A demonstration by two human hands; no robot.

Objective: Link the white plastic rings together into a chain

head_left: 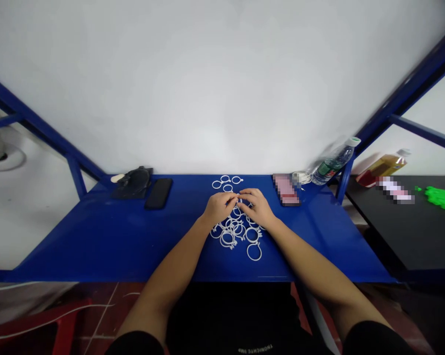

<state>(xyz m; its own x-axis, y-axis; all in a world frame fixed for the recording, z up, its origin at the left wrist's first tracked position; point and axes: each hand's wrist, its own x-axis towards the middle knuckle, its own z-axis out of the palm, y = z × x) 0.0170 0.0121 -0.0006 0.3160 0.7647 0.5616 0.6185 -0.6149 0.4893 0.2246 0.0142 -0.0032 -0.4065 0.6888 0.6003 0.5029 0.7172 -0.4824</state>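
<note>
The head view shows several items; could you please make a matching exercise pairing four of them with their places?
1. White rings
2. Black phone
3. Water bottle
4. Bright green pile

A. On the black table
B. Right rear corner of the blue table
C. Between and around the left hand and right hand
D. On the blue table, left of the left hand

Pairs: 1-C; 2-D; 3-B; 4-A
</note>
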